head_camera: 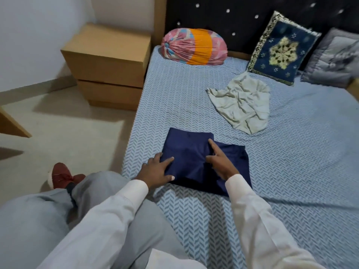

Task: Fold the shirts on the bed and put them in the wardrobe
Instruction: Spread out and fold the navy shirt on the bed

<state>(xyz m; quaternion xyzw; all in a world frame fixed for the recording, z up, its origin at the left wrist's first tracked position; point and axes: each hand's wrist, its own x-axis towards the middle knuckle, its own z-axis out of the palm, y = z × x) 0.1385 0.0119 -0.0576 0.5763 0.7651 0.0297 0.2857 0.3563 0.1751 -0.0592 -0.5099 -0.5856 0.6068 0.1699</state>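
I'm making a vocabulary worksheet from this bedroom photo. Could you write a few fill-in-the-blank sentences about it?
1. The folded shirt under the left hand and the right hand is ____ in colour.
2. The pale grey shirt near the blue cushion lies ____, not folded.
3. On the floor beside the bed, ____ cardboard boxes are stacked.

Missing words: navy blue; crumpled; two.

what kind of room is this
Most likely a home bedroom: a bed with a blue herringbone sheet, a dark button-tufted padded headboard with a navy embroidered square cushion leaning on it, and a brown wooden bedside drawer unit alongside.
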